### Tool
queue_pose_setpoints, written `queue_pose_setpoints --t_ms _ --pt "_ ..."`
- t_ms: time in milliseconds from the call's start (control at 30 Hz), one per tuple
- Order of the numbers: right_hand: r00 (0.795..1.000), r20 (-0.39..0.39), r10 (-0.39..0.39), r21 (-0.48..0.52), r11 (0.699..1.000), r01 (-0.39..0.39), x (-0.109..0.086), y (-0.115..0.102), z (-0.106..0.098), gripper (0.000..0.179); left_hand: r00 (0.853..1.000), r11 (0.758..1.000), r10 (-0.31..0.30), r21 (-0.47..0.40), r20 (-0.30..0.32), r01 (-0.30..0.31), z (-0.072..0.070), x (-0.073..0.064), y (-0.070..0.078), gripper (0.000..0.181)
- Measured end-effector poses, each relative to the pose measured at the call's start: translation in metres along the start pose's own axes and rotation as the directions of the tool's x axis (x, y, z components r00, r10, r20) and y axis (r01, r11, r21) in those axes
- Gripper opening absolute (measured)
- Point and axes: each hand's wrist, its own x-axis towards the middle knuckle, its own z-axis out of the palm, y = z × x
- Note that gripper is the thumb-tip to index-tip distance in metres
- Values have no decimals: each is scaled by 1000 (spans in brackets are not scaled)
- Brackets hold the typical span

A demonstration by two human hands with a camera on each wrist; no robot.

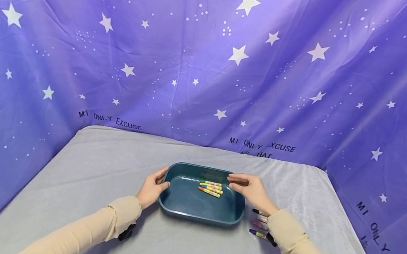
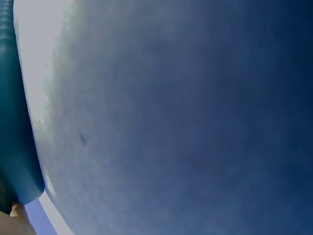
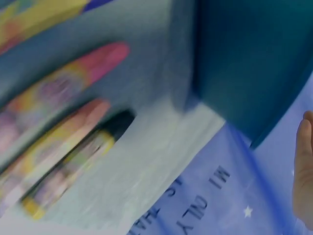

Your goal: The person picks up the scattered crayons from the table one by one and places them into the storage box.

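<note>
The left hand (image 1: pixel 152 188) gripped the tray (image 1: pixel 179 198) at its left edge, thumb at the rim. The right hand (image 1: pixel 253 190), fingers nearly straight and thumb slightly apart, hung by the tray's far right corner, nothing visible in its hold. Four crayons (image 1: pixel 212 188) lay inside, nearer the far edge; four loose crayons (image 1: pixel 260 225) lay on the table (image 1: pixel 181 247) beside the tray's near right corner.

four yellow-wrapped crayons (image 1: pixel 212 190) lie bunched together inside a teal, rounded oblong tray (image 1: pixel 179 196), just right of centre.
</note>
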Motion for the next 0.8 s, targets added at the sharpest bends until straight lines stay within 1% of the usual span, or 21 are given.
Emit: queue_pose_setpoints --t_ms 100,233,467,633,733,800 --pt "1000 -10 0 -5 1000 0 -7 4 -11 41 1000 1000 11 11 -5 -11 1 2 -5 58" --pt "1000 -25 4 -13 1000 -4 -17 11 -24 39 1000 1000 23 18 -16 -23 1 5 -8 58" --pt "998 -63 -26 -35 999 23 -31 36 -41 38 999 999 26 23 -21 -25 1 5 -8 58" --pt "998 -66 -3 -28 1000 1 -41 54 -52 38 999 999 31 22 -29 -30 2 5 -8 58" --pt "998 -55 13 -28 999 -15 -47 64 -57 37 999 999 31 19 -26 -31 2 5 -8 58" --pt "998 -50 24 -28 999 -26 -50 70 -60 36 999 1000 20 19 -26 -20 2 5 -8 59"
